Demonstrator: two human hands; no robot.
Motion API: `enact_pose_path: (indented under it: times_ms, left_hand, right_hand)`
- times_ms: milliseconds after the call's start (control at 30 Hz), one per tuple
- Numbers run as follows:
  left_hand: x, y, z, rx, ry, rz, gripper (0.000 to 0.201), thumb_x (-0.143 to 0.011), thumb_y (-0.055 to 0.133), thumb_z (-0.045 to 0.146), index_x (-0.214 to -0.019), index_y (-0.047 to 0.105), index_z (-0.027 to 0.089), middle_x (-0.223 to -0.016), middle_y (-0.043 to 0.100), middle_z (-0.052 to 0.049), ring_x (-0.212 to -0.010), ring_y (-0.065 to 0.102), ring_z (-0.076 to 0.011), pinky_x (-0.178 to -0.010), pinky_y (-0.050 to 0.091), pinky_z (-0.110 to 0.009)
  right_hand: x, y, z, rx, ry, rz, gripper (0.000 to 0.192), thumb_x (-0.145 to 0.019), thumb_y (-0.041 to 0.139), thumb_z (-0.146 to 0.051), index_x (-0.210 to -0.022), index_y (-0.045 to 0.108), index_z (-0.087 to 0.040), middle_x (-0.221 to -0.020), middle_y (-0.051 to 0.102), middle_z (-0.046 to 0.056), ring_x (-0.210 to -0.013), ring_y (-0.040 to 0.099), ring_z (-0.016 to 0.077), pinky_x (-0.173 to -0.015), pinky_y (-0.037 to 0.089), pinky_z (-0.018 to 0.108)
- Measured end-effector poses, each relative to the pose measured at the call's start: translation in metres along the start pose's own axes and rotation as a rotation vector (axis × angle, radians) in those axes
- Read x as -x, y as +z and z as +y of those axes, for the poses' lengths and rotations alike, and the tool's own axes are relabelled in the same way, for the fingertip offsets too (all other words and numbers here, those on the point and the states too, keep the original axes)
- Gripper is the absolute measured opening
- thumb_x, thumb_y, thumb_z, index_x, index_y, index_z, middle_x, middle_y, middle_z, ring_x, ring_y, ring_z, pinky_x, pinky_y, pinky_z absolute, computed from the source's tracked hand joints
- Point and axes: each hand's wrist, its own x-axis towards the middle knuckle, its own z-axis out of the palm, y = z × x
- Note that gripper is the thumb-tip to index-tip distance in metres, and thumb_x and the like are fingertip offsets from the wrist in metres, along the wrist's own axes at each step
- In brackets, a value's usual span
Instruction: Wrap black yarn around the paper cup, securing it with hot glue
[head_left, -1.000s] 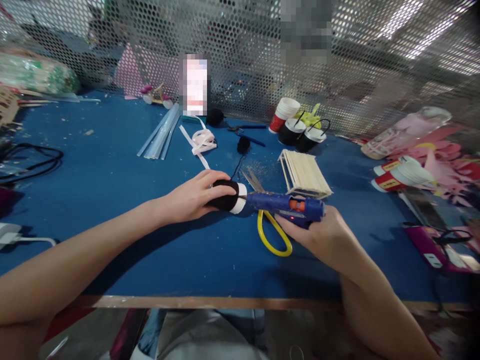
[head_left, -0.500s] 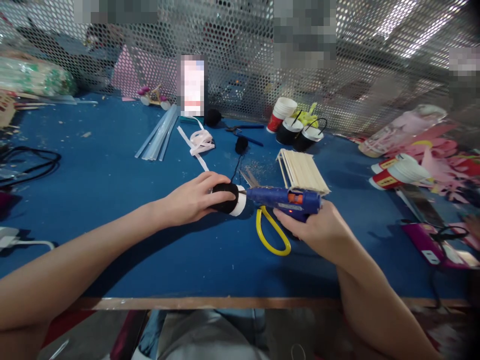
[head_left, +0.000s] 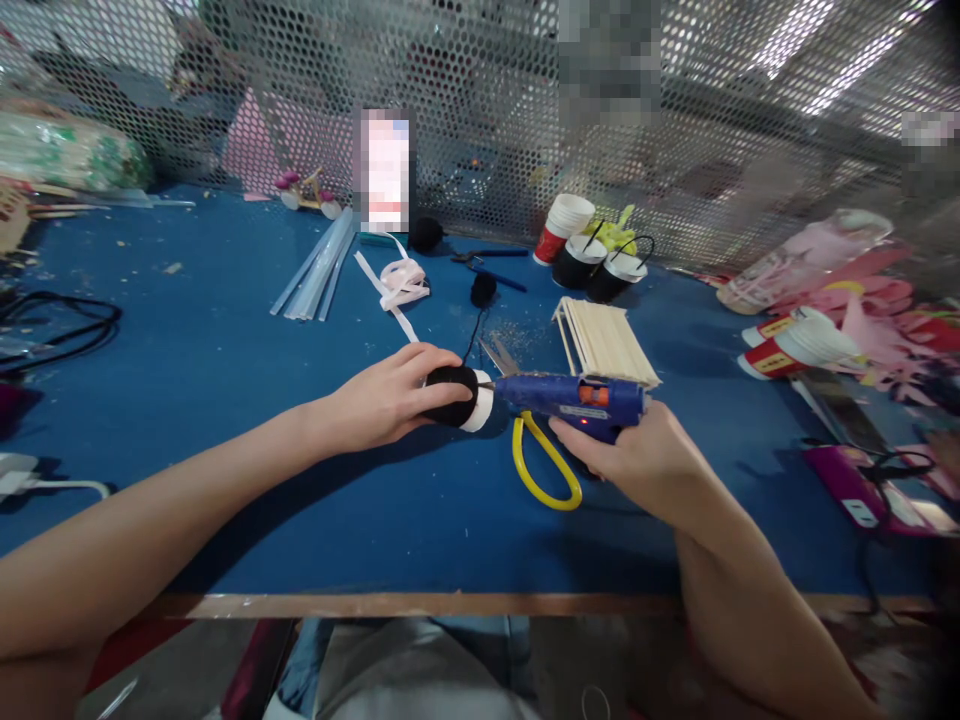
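My left hand (head_left: 397, 398) is closed around a paper cup (head_left: 480, 402) lying on its side, wrapped in black yarn with a white band showing at its right end. A black strand runs from the cup up to a small ball of black yarn (head_left: 483, 290). In my right hand (head_left: 637, 455) is a blue glue gun (head_left: 574, 397) with a small red light lit. Its nozzle points left and meets or nearly meets the cup's white band. Under the gun lie yellow-handled scissors (head_left: 547, 475), their blades partly hidden.
Behind the gun stands a small wooden-stick structure (head_left: 611, 340). Farther back are black-wrapped cups (head_left: 616, 277), pliers (head_left: 491, 268), white ribbon (head_left: 403, 283), clear glue sticks (head_left: 315, 275) and a propped phone (head_left: 386, 170). Stacked paper cups (head_left: 799, 345) lie at right; a perforated metal screen (head_left: 480, 120) closes the back.
The glue gun and my right hand have shifted very slightly to the right. My left hand and the cup hold almost the same position.
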Motion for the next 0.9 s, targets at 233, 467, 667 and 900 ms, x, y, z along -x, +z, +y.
enact_pose_path:
  times_ms: [233,467,667,900]
  left_hand:
    - [0.000,0.000,0.000,-0.007,-0.006,-0.010,0.042,-0.079,0.051,0.006,-0.118,0.045,0.020,-0.125,0.043,-0.014,-0.114,0.042,-0.0278,-0.093,0.044,-0.046]
    - [0.001,0.003,-0.003,0.041,-0.028,0.016,0.037,-0.083,0.054,0.015,-0.118,0.045,0.019,-0.125,0.043,-0.014,-0.113,0.042,-0.0272,-0.095,0.042,-0.045]
    - [0.004,0.005,-0.005,0.123,-0.100,0.037,0.040,-0.081,0.059,0.019,-0.119,0.045,0.020,-0.126,0.042,-0.013,-0.115,0.043,-0.0265,-0.097,0.041,-0.043]
    - [0.002,0.004,-0.006,0.198,-0.174,0.061,0.044,-0.077,0.063,0.020,-0.117,0.045,0.017,-0.122,0.045,-0.014,-0.113,0.045,-0.0260,-0.095,0.042,-0.042]
  right_hand:
    - [-0.008,0.004,0.005,0.047,-0.066,0.015,0.023,-0.070,0.061,-0.034,-0.053,0.053,-0.021,-0.045,0.055,-0.001,-0.042,0.051,0.0129,-0.042,0.043,0.024]
    - [0.000,0.000,0.005,0.011,-0.035,-0.018,0.019,-0.069,0.061,-0.032,-0.056,0.056,-0.020,-0.046,0.055,-0.001,-0.040,0.049,0.0122,-0.040,0.043,0.025]
    - [0.005,-0.004,-0.001,-0.002,0.001,-0.068,0.016,-0.068,0.060,-0.031,-0.056,0.056,-0.020,-0.049,0.056,0.000,-0.044,0.051,0.0139,-0.041,0.043,0.026]
    - [0.000,-0.011,0.003,-0.083,0.065,-0.071,0.019,-0.070,0.064,-0.039,-0.066,0.061,-0.020,-0.042,0.051,-0.004,-0.039,0.048,0.0132,-0.043,0.042,0.027]
